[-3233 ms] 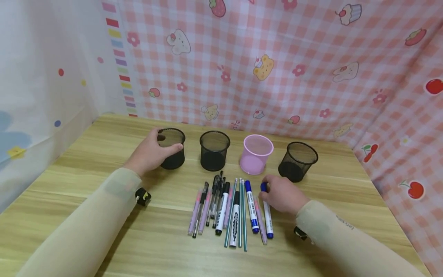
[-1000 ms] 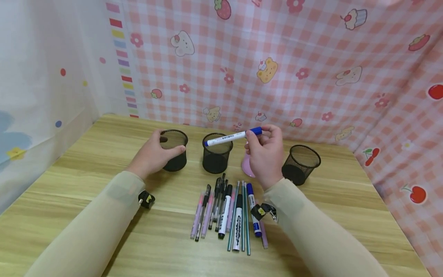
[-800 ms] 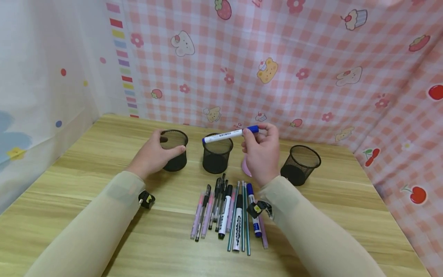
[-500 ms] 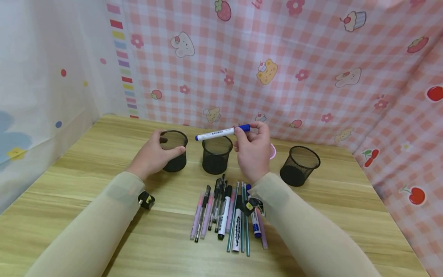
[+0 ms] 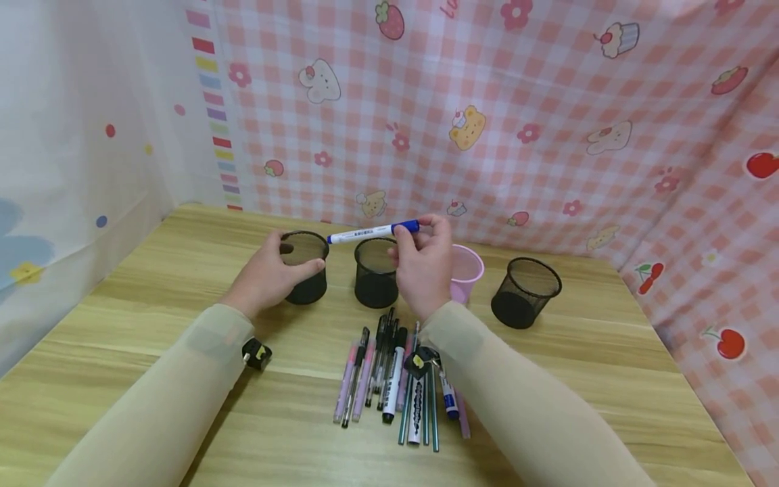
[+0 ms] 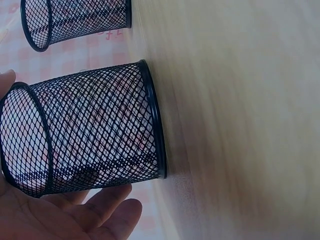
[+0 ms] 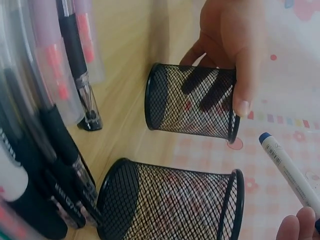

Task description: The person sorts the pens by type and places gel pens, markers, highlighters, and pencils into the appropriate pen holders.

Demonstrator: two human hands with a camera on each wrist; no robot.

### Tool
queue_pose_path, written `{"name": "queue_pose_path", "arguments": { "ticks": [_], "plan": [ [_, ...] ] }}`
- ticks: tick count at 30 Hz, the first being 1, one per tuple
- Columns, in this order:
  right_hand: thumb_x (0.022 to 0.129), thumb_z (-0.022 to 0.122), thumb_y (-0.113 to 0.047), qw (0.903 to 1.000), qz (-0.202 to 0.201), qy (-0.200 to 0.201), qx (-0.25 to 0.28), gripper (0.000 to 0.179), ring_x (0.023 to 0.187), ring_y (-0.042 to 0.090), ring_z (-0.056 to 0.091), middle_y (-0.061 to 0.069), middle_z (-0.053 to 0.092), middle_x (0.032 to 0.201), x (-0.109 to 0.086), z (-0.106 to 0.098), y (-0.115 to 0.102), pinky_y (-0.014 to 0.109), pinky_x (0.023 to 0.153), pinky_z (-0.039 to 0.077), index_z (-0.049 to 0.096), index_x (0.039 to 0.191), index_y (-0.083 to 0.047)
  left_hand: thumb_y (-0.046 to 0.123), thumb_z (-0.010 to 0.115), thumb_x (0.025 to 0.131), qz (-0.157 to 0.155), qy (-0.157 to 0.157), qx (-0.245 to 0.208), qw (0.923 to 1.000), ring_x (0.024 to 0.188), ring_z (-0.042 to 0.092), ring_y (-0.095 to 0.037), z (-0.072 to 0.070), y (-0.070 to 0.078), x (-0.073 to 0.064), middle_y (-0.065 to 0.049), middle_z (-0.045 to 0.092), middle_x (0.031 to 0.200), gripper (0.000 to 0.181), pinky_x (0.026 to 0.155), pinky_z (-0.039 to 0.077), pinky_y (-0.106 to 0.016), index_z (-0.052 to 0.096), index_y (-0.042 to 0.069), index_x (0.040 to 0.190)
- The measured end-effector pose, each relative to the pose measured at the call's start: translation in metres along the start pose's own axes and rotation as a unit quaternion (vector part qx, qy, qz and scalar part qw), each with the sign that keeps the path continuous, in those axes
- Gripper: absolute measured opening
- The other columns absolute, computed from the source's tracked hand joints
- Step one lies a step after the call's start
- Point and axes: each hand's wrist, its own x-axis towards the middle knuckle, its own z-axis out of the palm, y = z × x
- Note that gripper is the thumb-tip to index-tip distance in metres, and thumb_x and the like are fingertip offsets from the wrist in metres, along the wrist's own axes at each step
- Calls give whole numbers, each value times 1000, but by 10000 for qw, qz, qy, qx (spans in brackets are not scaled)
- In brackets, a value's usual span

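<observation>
Four cups stand in a row toward the far edge of the worktop [image 5: 608, 352], but nearest the person lies a bundle of pens and markers [image 5: 395, 379], side by side and pointing roughly toward that far edge, so each can be picked out singly. Both sleeved forearms reach over the near edge on either side of the bundle, the right one crossing its right part and hiding some of it.

Farther on, the left hand [image 5: 268, 274] wraps the leftmost black mesh cup [image 5: 304, 267]: its thumb lies along the rim and its fingers [image 7: 200, 102] show through the mesh on the far wall, a grasp that looks meant to steady the light cup upright. The right hand [image 5: 422, 267] is raised above the worktop and pinches the blue-capped end of a white marker [image 5: 372, 231] between thumb and fingertips. The marker lies nearly level in the air, its free end pointing left and hanging over the gap between the held cup and the second black mesh cup [image 5: 375, 270], close to the held cup's rim.

Behind the right hand a pink cup [image 5: 468, 267] is partly hidden. A third black mesh cup [image 5: 526, 291] stands apart toward the right edge, tilted. Pink checked cloth [image 5: 548, 122] hangs beyond the far edge.
</observation>
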Motion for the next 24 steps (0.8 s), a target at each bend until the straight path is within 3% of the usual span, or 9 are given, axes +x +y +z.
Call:
{"name": "queue_pose_path", "arguments": {
  "ticks": [24],
  "plan": [
    [104, 64, -5, 9992, 115, -362, -161, 20, 71, 19, 71, 23, 77, 108, -8, 21, 11, 29, 68, 63, 50, 119, -4, 78, 66, 87, 68, 80, -54, 9999, 152, 36, -47, 1, -1, 0, -20, 37, 167, 117, 120, 33, -66, 15, 10, 167]
  ]
}}
